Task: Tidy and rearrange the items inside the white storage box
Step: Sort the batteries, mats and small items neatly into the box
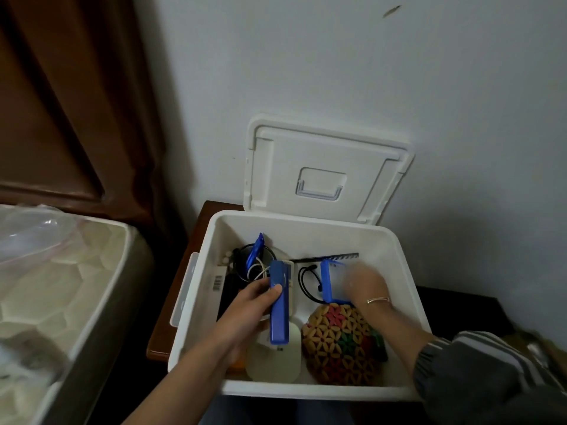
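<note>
Inside the white box (395,265), the left hand (250,303) grips a blue bar (279,314); the right hand (366,285) is blurred by a blue case (331,282), fingers unclear.

Pale grey-white wall (337,72) straight ahead, small dark smudge (391,10) high up on it. Dark brown wooden panel (61,102) with raised moulding to left, meeting wall at corner. Below panel, cream mattress (61,286), quilted in hexagon pattern, corner rounded. Clear plastic film (30,231) crumpled over mattress's far end. Reddish-brown wooden bench (159,338) in gap between mattress and wall, edge glossy. Dark low surface (460,305) to right of bench, against wall. Blurred brownish clutter (537,345) at far right; cannot tell what.
</note>
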Tool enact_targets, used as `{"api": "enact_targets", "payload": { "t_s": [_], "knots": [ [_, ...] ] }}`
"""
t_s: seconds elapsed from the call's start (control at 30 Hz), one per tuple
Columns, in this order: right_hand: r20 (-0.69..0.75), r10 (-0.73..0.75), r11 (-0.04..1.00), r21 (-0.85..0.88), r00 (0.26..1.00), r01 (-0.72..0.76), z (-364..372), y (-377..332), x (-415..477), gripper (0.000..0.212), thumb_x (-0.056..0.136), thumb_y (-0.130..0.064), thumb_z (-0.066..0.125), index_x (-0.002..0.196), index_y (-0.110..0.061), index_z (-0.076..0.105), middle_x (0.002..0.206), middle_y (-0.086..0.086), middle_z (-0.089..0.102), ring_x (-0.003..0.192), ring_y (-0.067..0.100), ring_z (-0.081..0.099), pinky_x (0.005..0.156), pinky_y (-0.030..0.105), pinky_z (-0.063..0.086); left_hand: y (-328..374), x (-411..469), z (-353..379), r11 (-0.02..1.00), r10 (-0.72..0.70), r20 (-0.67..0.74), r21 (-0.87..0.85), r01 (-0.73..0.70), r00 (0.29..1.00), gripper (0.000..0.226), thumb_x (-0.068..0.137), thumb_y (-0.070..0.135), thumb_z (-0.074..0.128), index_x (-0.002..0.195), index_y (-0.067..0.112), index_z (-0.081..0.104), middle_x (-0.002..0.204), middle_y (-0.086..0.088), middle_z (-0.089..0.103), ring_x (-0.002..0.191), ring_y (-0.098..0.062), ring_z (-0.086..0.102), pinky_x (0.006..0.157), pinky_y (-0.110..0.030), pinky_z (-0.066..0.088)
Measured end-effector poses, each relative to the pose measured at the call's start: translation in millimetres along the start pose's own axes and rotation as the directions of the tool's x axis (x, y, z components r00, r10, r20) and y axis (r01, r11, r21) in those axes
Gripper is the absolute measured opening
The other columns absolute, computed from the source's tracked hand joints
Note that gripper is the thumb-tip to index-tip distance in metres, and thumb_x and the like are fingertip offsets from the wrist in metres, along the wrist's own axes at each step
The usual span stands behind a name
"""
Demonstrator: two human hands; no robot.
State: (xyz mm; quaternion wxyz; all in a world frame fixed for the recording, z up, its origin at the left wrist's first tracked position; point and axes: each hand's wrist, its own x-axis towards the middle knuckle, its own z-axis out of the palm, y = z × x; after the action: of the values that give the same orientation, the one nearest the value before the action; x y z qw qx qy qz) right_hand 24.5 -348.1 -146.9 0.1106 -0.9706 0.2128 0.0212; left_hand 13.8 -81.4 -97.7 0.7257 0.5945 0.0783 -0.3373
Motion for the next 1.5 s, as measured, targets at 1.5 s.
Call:
{"api": "enact_targets", "payload": {
  "t_s": [1.5],
  "knots": [
    [0.196,-0.095,0.995,0.001,0.976,0.097,-19.3,-20.8,5.2,0.016,0.082,-0.022,0.062,0.090,-0.012,0.053,0.091,0.008,0.062,0.087,0.026,0.063,0.063,0.026,0.040,-0.4,36.5,49.8,0.869,-0.091,-0.043,0.485,0.100,0.995,0.038,0.098,0.030,0.052,0.134,0.019,0.043,0.101,0.000,0.061,0.099,-0.021,0.063,0.095,-0.039,0.052]
  ]
}}
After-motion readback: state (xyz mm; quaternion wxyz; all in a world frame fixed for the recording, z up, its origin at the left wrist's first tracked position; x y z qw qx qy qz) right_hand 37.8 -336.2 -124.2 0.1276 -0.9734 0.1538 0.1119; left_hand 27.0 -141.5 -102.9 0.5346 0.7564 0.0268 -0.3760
